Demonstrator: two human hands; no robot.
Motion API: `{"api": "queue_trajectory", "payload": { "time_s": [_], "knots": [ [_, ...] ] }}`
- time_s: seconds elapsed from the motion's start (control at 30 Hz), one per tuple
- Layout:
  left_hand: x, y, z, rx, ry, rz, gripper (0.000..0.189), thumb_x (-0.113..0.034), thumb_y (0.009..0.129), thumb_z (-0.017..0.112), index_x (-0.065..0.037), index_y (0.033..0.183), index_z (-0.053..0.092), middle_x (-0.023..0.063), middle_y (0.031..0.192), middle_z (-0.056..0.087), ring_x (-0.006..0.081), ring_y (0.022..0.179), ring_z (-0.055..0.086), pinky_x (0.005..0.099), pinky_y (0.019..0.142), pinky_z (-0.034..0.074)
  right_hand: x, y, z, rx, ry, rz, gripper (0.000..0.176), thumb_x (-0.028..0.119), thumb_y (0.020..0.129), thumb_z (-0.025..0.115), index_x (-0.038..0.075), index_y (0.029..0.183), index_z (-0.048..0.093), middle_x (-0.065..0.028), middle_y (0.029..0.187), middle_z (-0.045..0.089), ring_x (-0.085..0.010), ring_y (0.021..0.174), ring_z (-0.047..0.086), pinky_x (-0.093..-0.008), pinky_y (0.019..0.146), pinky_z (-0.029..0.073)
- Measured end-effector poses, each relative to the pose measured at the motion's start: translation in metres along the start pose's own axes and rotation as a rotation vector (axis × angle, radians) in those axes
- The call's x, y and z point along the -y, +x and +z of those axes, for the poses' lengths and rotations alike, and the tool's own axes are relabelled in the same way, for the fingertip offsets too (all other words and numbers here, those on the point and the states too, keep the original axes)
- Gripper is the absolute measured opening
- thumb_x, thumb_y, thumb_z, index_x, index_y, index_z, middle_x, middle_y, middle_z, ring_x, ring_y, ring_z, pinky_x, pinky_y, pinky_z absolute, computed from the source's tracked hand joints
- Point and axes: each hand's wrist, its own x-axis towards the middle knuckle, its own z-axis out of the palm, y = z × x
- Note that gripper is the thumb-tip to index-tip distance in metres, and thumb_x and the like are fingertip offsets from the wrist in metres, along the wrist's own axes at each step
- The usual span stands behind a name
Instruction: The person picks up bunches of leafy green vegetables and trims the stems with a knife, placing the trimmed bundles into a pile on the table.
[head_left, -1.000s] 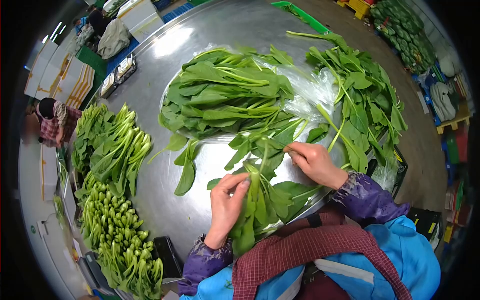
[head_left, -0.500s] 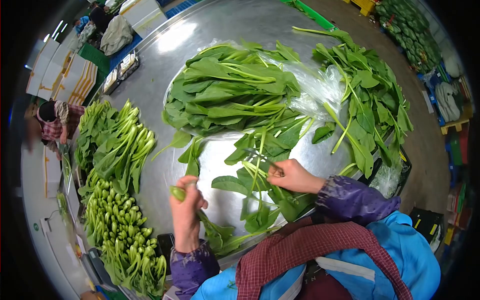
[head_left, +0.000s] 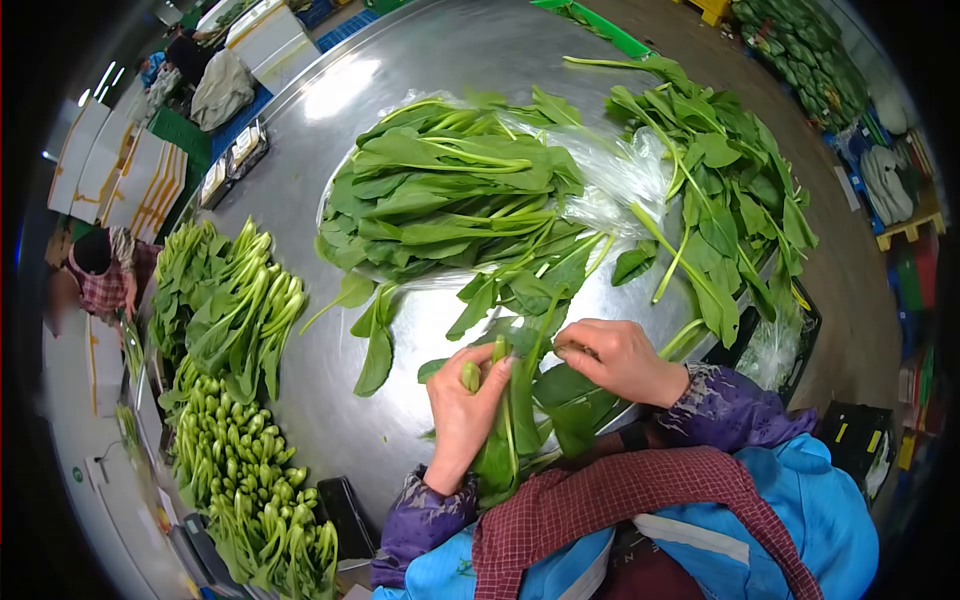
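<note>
Near the table's front edge, my left hand (head_left: 462,412) is wrapped round green stalks, with a pale stem end showing by the thumb and leaves (head_left: 515,420) hanging below. Just to its right is my right hand (head_left: 618,358), its fingers pressed together beside the upper leaves; what they hold is hidden. A large pile of leafy greens (head_left: 440,190) lies beyond both hands, with clear plastic (head_left: 625,180) at its right side. More loose greens (head_left: 730,190) spread over the table's right side. Bunched greens with their stem ends showing (head_left: 235,450) are stacked at the left.
The metal table (head_left: 400,60) fills the middle. A black phone-like object (head_left: 345,515) lies at its front left. A black crate with plastic (head_left: 775,340) stands right of the table. White boxes (head_left: 105,150) and a person (head_left: 105,270) are at the far left.
My left hand has moved right and up to the stalks near my right hand. My right hand has shifted slightly right, and the dark tool seen in it earlier is no longer visible.
</note>
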Motion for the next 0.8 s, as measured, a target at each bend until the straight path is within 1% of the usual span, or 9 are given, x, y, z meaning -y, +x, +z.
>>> {"api": "queue_trajectory", "payload": {
  "time_s": [0.07, 0.2, 0.33, 0.43, 0.53, 0.57, 0.63, 0.73, 0.8],
  "knots": [
    [-0.011, 0.000, 0.000, 0.014, 0.254, 0.113, 0.019, -0.012, 0.077, 0.070, 0.002, 0.089, 0.067, 0.0132, 0.075, 0.063, 0.0226, 0.065, 0.060, 0.0305, 0.062, 0.046, 0.004, 0.002, 0.001, -0.072, -0.199, -0.207, 0.017, 0.011, 0.075, 0.063, 0.006, 0.091, 0.058, -0.0071, 0.073, 0.058, -0.0292, 0.064, 0.060, -0.0368, 0.052, 0.047],
    [-0.019, -0.004, 0.006, -0.014, 0.256, 0.239, 0.021, -0.014, 0.076, 0.072, 0.003, 0.085, 0.066, 0.0125, 0.073, 0.062, 0.0216, 0.062, 0.056, 0.0307, 0.059, 0.043, 0.010, 0.010, 0.003, -0.053, -0.316, -0.263, 0.022, 0.008, 0.075, 0.062, 0.007, 0.094, 0.053, -0.0071, 0.072, 0.054, -0.0282, 0.060, 0.059, -0.0377, 0.049, 0.045],
    [-0.024, -0.005, 0.004, -0.002, 0.219, 0.245, 0.019, -0.012, 0.076, 0.072, 0.003, 0.085, 0.066, 0.0104, 0.068, 0.059, 0.0209, 0.060, 0.055, 0.0301, 0.058, 0.043, -0.014, 0.009, 0.013, -0.086, -0.295, -0.226, 0.017, 0.010, 0.078, 0.060, 0.006, 0.094, 0.056, -0.0092, 0.073, 0.058, -0.0304, 0.063, 0.060, -0.0391, 0.052, 0.046],
    [-0.023, -0.001, -0.001, 0.029, 0.245, 0.179, 0.015, -0.010, 0.078, 0.068, 0.003, 0.086, 0.066, 0.0090, 0.071, 0.057, 0.0189, 0.064, 0.053, 0.0280, 0.061, 0.042, -0.036, 0.012, 0.011, -0.093, -0.304, -0.008, 0.016, 0.014, 0.081, 0.057, 0.006, 0.094, 0.059, -0.0126, 0.075, 0.061, -0.0329, 0.067, 0.061, -0.0416, 0.056, 0.047],
    [-0.013, 0.004, -0.016, 0.076, 0.064, 0.113, 0.013, -0.006, 0.084, 0.056, 0.001, 0.092, 0.062, 0.0062, 0.085, 0.059, 0.0140, 0.078, 0.053, 0.0250, 0.070, 0.041, -0.042, 0.022, 0.000, -0.039, -0.180, 0.064, 0.018, 0.018, 0.084, 0.056, 0.007, 0.096, 0.061, -0.0155, 0.076, 0.063, -0.0347, 0.069, 0.061, -0.0434, 0.059, 0.048],
    [-0.012, 0.005, -0.023, 0.116, -0.098, -0.061, 0.012, -0.008, 0.088, 0.055, 0.001, 0.095, 0.058, 0.0056, 0.087, 0.060, 0.0146, 0.081, 0.055, 0.0265, 0.076, 0.044, -0.046, 0.034, -0.003, -0.105, -0.212, 0.035, 0.020, 0.018, 0.083, 0.056, 0.007, 0.099, 0.061, -0.0152, 0.081, 0.062, -0.0347, 0.072, 0.061, -0.0430, 0.062, 0.048],
    [-0.010, 0.008, -0.032, 0.080, -0.347, -0.057, 0.016, -0.015, 0.091, 0.055, -0.001, 0.098, 0.054, 0.0072, 0.090, 0.061, 0.0164, 0.085, 0.056, 0.0295, 0.081, 0.047, -0.056, 0.064, -0.012, -0.237, -0.276, -0.029, 0.025, 0.019, 0.082, 0.058, 0.006, 0.103, 0.060, -0.0148, 0.090, 0.061, -0.0346, 0.079, 0.061, -0.0424, 0.068, 0.048],
    [-0.016, 0.008, -0.038, 0.052, -0.470, -0.090, 0.023, -0.023, 0.090, 0.058, -0.003, 0.098, 0.052, 0.0029, 0.078, 0.053, 0.0137, 0.073, 0.052, 0.0312, 0.079, 0.050, -0.085, 0.103, -0.015, -0.374, -0.343, -0.078, 0.028, 0.017, 0.078, 0.062, 0.005, 0.103, 0.057, -0.0147, 0.099, 0.058, -0.0342, 0.085, 0.059, -0.0421, 0.071, 0.047],
    [-0.025, 0.006, -0.040, -0.023, -0.486, -0.142, 0.025, -0.024, 0.088, 0.061, -0.004, 0.100, 0.053, -0.0027, 0.070, 0.041, 0.0088, 0.061, 0.043, 0.0275, 0.069, 0.049, -0.096, 0.114, -0.016, -0.312, -0.336, -0.048, 0.029, 0.017, 0.076, 0.065, 0.004, 0.101, 0.056, -0.0146, 0.102, 0.056, -0.0341, 0.086, 0.058, -0.0422, 0.071, 0.047]
  ]
}}
